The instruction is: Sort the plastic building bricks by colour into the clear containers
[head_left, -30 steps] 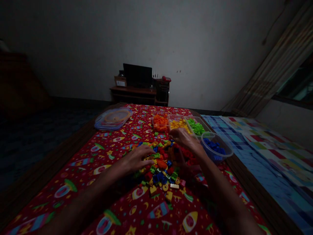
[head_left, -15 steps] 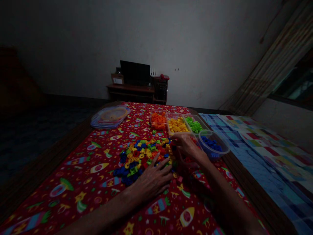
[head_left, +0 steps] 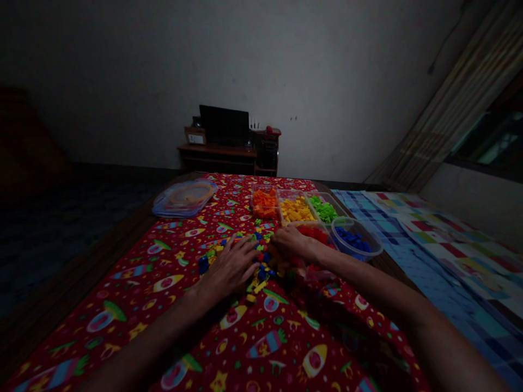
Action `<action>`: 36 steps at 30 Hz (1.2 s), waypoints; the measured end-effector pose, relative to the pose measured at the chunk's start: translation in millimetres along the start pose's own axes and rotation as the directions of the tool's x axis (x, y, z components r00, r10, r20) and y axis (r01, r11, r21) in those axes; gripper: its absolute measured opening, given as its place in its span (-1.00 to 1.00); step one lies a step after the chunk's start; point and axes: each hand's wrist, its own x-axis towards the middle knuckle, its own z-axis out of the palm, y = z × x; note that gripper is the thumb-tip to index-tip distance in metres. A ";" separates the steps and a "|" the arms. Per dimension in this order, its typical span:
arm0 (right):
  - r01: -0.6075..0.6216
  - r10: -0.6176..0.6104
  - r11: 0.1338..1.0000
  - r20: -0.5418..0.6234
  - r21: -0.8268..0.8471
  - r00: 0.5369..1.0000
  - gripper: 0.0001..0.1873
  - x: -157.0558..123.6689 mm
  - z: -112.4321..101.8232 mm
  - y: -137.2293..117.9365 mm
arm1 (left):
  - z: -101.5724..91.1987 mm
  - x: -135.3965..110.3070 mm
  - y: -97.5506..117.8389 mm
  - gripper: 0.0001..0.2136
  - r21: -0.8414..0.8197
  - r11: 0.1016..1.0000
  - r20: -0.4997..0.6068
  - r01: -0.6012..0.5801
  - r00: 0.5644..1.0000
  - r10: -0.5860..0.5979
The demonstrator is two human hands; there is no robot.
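A heap of small plastic building blocks (head_left: 266, 272) in mixed colours lies on the red patterned cloth (head_left: 229, 348). My left hand (head_left: 229, 267) rests over the left part of the heap with fingers spread, covering many blocks. At the heap's right side is my right hand (head_left: 293, 243), its fingers curled down among the blocks. Shadow and the hand itself hide whatever those fingers hold. Just beyond my right hand, red blocks (head_left: 314, 233) fill a clear container partly covered by my wrist and forearm.
Orange blocks (head_left: 265, 202), yellow blocks (head_left: 297, 209) and green blocks (head_left: 323, 209) sit in clear containers at the back right. A round tub (head_left: 373, 247) holds blue blocks. Clear lids (head_left: 183, 198) are stacked at the far left. Behind stands a desk with a monitor (head_left: 224, 125).
My left hand has moved left and farther forward over the heap. My right hand has shifted slightly left, and the heap looks pushed together, with some blocks spread nearer me.
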 end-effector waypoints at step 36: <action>-0.273 0.295 0.665 0.091 0.695 0.951 -0.86 -12.3 -5.3 27.4 | 7.3 -12.3 -86.0 -0.39 -0.441 0.758 0.124 0.481 0.869 -0.479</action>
